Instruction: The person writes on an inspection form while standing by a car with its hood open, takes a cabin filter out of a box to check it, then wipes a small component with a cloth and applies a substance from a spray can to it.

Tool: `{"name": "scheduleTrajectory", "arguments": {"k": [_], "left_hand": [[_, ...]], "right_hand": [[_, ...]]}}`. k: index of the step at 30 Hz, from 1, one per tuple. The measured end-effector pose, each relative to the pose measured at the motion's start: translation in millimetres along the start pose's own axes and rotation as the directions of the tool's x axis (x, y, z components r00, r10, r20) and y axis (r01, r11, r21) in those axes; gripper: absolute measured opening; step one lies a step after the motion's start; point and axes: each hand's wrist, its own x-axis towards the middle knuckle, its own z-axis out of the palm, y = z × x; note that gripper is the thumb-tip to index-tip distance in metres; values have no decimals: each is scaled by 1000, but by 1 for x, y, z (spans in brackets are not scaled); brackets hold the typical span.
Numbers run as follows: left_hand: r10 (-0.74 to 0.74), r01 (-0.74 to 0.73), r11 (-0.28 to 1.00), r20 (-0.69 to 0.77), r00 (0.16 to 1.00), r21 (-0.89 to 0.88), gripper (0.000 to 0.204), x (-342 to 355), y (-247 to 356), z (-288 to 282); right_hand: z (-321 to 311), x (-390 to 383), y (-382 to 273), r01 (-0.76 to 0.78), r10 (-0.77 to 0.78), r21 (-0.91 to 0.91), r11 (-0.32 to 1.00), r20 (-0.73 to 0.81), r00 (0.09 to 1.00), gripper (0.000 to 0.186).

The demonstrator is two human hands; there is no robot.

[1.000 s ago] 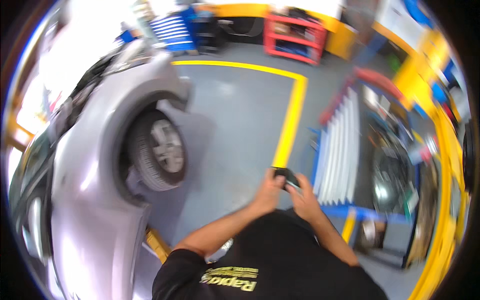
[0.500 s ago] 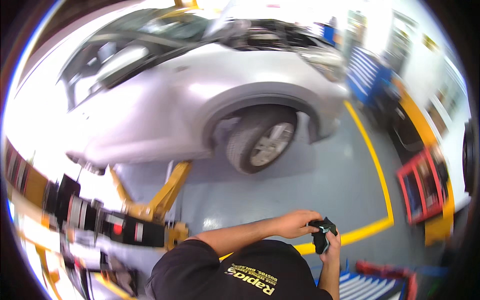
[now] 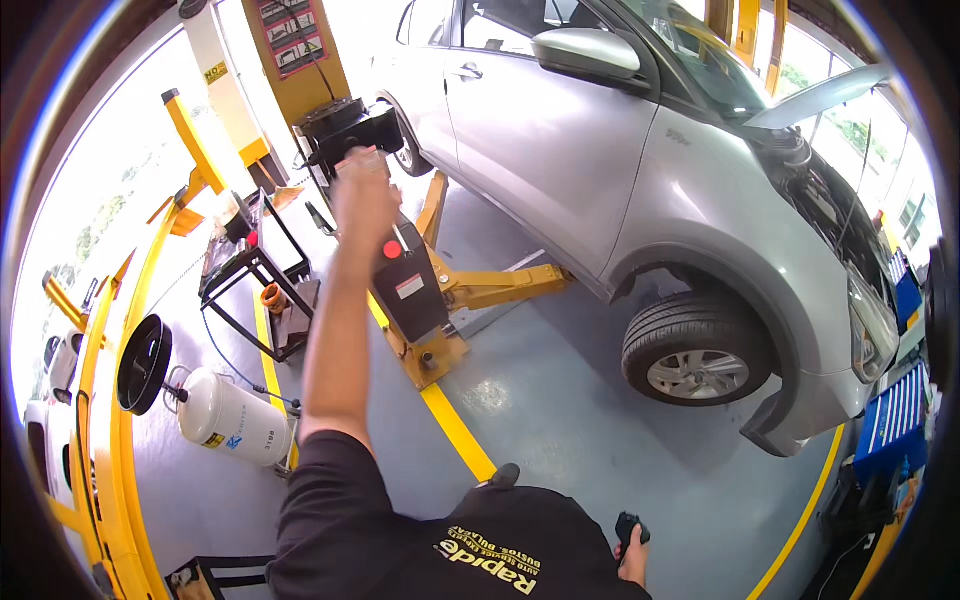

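Note:
My left arm is stretched out ahead, and my left hand (image 3: 365, 190), smeared by motion, is in front of the black control box (image 3: 350, 130) on the lift post. Whether it touches the box I cannot tell; its fingers are too blurred to read. Low on the right, my right hand (image 3: 633, 558) is closed around a bunched black cloth (image 3: 629, 530). The silver car (image 3: 560, 130) stands over the yellow lift arm (image 3: 505, 287), its front wheel (image 3: 700, 350) turned and its bonnet up.
A black tool trolley (image 3: 262, 262) stands left of the lift post, near a white oil drainer tank (image 3: 230, 415) with a black bowl (image 3: 145, 364). A blue tool cabinet (image 3: 893, 420) is at the far right. Yellow lines (image 3: 455, 430) mark the grey floor.
The view has swung left toward the lift post. My left hand has let go of the black cloth and reached forward; my right hand keeps the cloth, now lower at my side.

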Motion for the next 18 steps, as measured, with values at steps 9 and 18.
{"name": "scheduleTrajectory", "arguments": {"k": [9, 18], "left_hand": [[-204, 207, 978, -77, 976, 25, 42, 68, -74, 25], [-43, 54, 994, -125, 991, 90, 43, 74, -134, 71]], "right_hand": [[-79, 25, 141, -47, 13, -473, 880, -76, 997, 44], [-79, 30, 198, -37, -14, -579, 815, -82, 996, 56]]}}
